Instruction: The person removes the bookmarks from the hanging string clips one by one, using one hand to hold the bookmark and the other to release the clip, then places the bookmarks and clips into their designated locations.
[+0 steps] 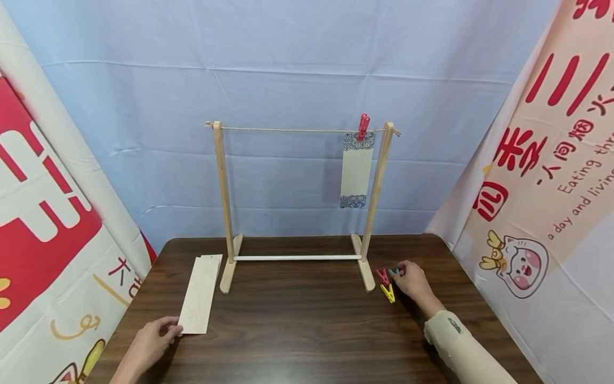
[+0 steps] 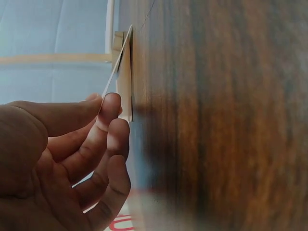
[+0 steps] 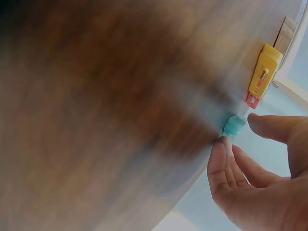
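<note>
In the head view my left hand (image 1: 152, 344) pinches the near left corner of the top pale card (image 1: 195, 298) on a small stack. The left wrist view shows thumb and index finger on the lifted edge of this card (image 2: 114, 72), tilted above the others. On the right side of the table, my right hand (image 1: 413, 280) reaches around a teal clothespin (image 3: 234, 126); its fingertips are right at the clip and the thumb stands slightly apart from it. Beside it lie a red clothespin (image 1: 382, 276) and a yellow clothespin (image 1: 388, 293).
A wooden rack (image 1: 223, 192) with a string (image 1: 288, 130) across its top stands at the back of the dark table (image 1: 288, 330). A blue-patterned card (image 1: 356, 173) hangs at the string's right end from a red clothespin (image 1: 363, 127). Printed cloths flank the table.
</note>
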`<state>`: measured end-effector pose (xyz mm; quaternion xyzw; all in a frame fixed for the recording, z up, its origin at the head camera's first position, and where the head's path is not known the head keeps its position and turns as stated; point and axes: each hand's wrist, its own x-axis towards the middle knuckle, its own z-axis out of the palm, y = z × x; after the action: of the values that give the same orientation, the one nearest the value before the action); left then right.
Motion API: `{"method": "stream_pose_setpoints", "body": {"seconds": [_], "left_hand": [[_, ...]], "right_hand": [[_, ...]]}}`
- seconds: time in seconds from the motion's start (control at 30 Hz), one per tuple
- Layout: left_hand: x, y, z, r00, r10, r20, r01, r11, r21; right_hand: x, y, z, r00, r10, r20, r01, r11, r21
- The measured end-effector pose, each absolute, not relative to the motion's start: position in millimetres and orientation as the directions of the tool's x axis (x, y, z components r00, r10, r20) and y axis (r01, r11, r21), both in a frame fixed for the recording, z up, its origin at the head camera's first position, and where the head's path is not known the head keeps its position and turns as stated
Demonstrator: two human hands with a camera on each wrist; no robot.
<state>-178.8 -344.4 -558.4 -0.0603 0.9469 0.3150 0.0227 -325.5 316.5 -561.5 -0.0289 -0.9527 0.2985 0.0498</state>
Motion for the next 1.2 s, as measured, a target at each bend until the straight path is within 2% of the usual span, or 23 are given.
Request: {"method": "stream_pose_setpoints", "body": {"seconds": [0.17, 0.4, 0.67, 1.2], "left_hand": [[-178.6, -345.0, -557.3, -0.992, -0.101, -0.081, -0.129, 0.798, 0.589], [-178.3, -345.8, -557.8, -0.991, -0.107, -0.077, -0.132, 0.802, 0.582], [-178.1, -346.3, -558.2, -0.992, -0.11, -0.065, -0.128, 0.821, 0.556], [-177.6, -347.7, -557.4, -0.991, -0.115, -0.071, -0.135, 0.834, 0.536]], "right_hand": [[-324.5, 312.0, -557.7, -0.988, 0.095, 0.119, 0.01, 0.82, -0.573], [-323.0, 304.2, -551.1, -0.969, 0.056, 0.241, -0.092, 0.822, -0.563], [-319.7, 295.4, -545.3, -0.956, 0.042, 0.289, -0.139, 0.804, -0.578], [-314.0, 267.2, -519.7, -0.913, -0.059, 0.404, -0.316, 0.729, -0.608]]}}
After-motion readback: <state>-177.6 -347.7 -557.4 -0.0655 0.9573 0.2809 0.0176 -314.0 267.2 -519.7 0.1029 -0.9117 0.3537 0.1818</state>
